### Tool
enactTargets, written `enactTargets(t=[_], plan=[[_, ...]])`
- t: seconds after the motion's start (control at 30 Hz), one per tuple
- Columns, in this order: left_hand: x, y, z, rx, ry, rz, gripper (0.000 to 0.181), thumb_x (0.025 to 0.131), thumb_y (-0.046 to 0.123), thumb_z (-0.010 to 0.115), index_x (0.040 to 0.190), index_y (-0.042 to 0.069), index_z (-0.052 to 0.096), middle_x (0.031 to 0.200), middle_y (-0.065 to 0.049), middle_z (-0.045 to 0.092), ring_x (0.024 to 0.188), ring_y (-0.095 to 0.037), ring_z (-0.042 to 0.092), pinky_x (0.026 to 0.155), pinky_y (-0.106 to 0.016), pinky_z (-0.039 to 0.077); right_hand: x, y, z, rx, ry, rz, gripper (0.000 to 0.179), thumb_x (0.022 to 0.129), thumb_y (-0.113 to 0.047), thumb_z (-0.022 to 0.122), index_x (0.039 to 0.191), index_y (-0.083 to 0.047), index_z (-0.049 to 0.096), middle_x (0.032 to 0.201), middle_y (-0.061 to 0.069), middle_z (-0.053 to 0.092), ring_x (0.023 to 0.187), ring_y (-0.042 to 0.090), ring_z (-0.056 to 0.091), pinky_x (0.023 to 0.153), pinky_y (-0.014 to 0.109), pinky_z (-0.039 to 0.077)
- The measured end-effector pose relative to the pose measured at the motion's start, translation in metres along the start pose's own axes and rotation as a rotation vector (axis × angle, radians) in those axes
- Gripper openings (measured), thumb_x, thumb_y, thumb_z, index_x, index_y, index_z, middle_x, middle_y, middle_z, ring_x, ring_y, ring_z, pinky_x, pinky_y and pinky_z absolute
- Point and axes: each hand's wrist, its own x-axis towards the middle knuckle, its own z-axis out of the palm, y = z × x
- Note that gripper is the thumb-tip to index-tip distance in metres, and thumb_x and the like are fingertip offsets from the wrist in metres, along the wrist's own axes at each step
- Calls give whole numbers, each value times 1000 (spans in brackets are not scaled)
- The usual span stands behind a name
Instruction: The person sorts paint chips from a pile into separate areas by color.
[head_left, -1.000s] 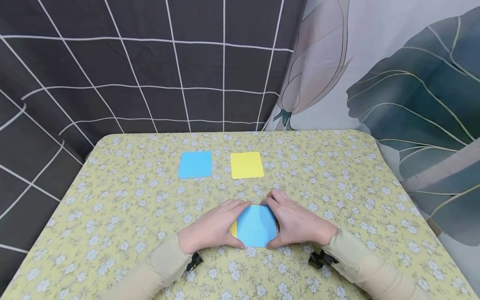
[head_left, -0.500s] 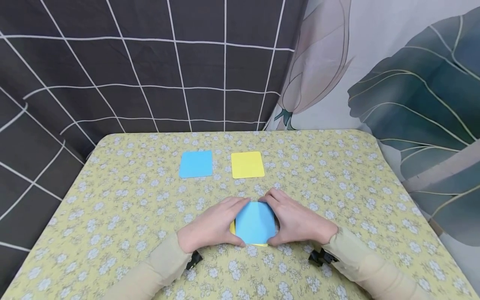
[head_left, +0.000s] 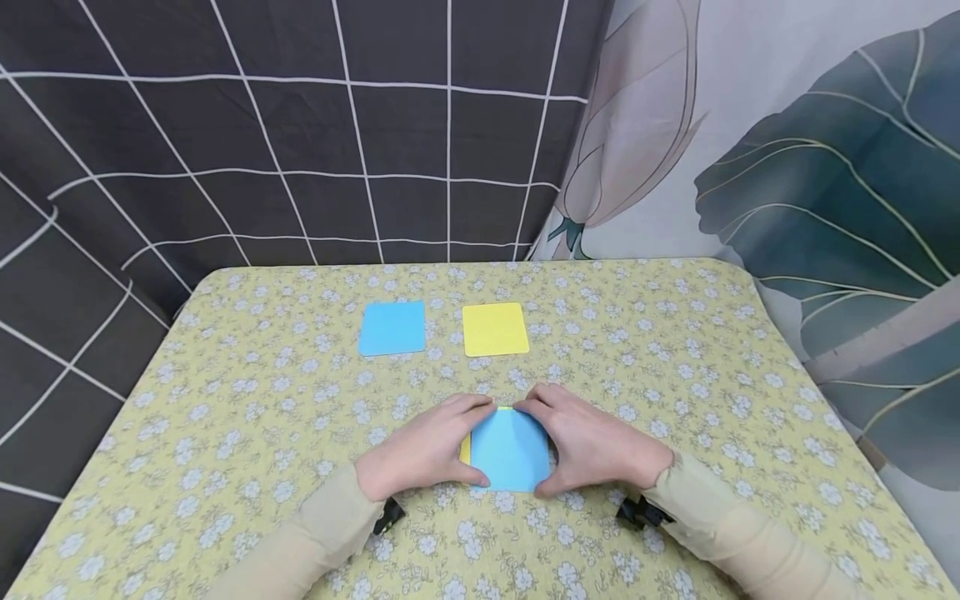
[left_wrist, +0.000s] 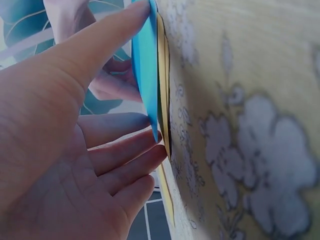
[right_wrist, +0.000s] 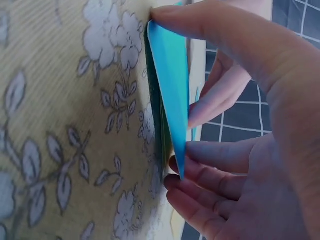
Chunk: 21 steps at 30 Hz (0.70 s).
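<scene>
A blue square card (head_left: 510, 450) with rounded corners lies between both hands near the front of the table. My left hand (head_left: 427, 446) pinches its left side, thumb at the near edge and fingertips at the far edge. On the other side my right hand (head_left: 596, 442) holds it the same way. Yellow shows beneath at the left and far edges, from a yellow card (left_wrist: 164, 85) under the blue one. In the right wrist view the blue card (right_wrist: 170, 85) is slanted, with a dark gap between it and the layer below.
Farther back lie a blue square card (head_left: 392, 328) and, to its right, a yellow square card (head_left: 495, 329), both flat. A yellow floral cloth (head_left: 247, 433) covers the table. Behind hangs a dark grid-patterned curtain (head_left: 300, 125); a leaf-print curtain (head_left: 825, 208) is at the right.
The held blue card slid slightly away, baring yellow at its near edge, then came back; yellow now shows at the far edge instead. The two rear cards stayed put.
</scene>
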Motion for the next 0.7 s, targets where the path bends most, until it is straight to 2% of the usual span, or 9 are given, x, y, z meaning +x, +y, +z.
enactTargets(t=[0.1,0.37,0.53,0.7], plan=[[0,-1,0,9,0,1,95,80,47,87,151,-2,45,152,-14,44,137,-27,44,110,-38,43,0,0,-1,-28,5,-18,98,61,-49,90,140,-3,58,122,-1,53,105,12,51,91,30,54],[1,2,1,35,1,24,117,69,56,90,155,-3,36,153,-13,44,137,-26,43,112,-38,41,2,4,1,-25,42,-37,98,60,-50,89,141,-3,58,126,-1,55,106,10,53,91,28,54],[2,1,-1,52,27,9,114,70,50,91,156,-1,35,153,-11,45,135,-24,45,111,-37,42,4,6,-1,-29,64,-40,100,61,-52,88,142,-3,57,129,1,54,109,11,52,93,29,53],[1,-3,-10,18,64,-10,110,72,47,89,156,1,36,153,-10,45,135,-23,47,110,-39,43,9,5,-6,-27,89,-19,109,61,-58,89,146,-1,52,137,5,52,118,15,53,99,33,51]])
